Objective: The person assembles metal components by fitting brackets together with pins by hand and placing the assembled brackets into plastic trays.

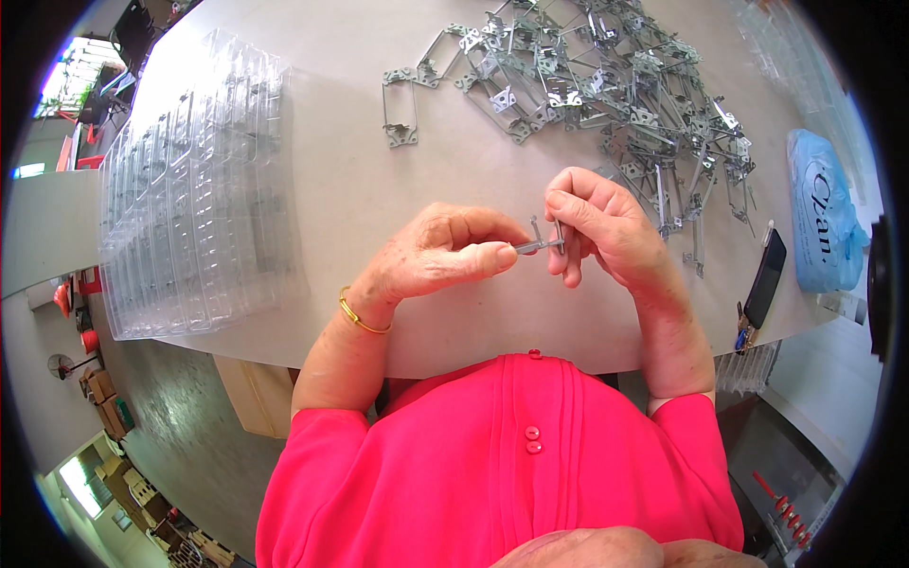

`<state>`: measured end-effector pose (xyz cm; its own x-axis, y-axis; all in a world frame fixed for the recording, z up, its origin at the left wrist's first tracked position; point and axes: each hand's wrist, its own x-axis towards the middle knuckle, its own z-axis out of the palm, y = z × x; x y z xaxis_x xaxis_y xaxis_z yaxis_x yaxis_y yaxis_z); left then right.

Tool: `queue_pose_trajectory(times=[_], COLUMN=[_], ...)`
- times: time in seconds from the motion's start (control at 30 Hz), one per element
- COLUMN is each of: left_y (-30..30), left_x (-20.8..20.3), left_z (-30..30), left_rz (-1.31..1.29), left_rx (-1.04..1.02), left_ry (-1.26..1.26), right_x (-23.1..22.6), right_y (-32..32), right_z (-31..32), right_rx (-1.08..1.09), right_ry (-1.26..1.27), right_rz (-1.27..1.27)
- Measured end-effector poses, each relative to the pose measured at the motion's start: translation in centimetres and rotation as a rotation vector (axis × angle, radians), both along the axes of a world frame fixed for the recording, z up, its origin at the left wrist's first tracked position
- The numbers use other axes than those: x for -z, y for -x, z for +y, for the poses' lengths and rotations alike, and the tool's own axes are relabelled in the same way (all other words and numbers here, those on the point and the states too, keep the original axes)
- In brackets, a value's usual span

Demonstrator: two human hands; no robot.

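In front of my chest, both hands are raised over the pale table [454, 327] around one small grey metal bracket [538, 246]. My left hand [436, 251] pinches its left end between thumb and forefinger. At the other end, the thumb and fingers of my right hand [606, 222] close on a thin upright part of it. My fingers hide some of its shape. Beyond the hands lies a heap of similar metal frames [578, 80], tangled together. One rectangular frame [401, 141] rests at the heap's left edge, nearer to me.
Stacked clear plastic trays [194, 199] with compartments stand on the table's left. To the right are a blue plastic bag [822, 208], a dark phone [765, 281] and what look like keys [745, 333]. More clear plastic [805, 57] lies at the far right.
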<state>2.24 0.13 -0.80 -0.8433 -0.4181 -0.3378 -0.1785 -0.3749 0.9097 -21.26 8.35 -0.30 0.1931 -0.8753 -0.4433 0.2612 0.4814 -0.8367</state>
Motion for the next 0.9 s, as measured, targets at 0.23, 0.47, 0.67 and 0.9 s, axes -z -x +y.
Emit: queue_pose_trajectory(times=[0.23, 0.47, 0.67, 0.9], left_y=[-0.1, 0.1, 0.4, 0.5], left_x=[0.2, 0.5, 1.6, 1.7], left_z=[-0.5, -0.2, -0.3, -0.1], left_rz=[-0.019, 0.111, 0.212, 0.235], left_rx=[0.129, -0.016, -0.177, -0.178], left_ry=[0.103, -0.112, -0.214, -0.219], right_x=[-0.5, 0.1, -0.3, 0.7], right_y=[0.3, 0.6, -1.1, -2.3], right_z=[0.1, -0.1, 0.6, 1.1], right_rx=[0.0, 0.285, 0.337, 0.368], right_ry=[0.066, 0.185, 0.362, 0.567], right_rz=[0.228, 0.063, 0.039, 0.296])
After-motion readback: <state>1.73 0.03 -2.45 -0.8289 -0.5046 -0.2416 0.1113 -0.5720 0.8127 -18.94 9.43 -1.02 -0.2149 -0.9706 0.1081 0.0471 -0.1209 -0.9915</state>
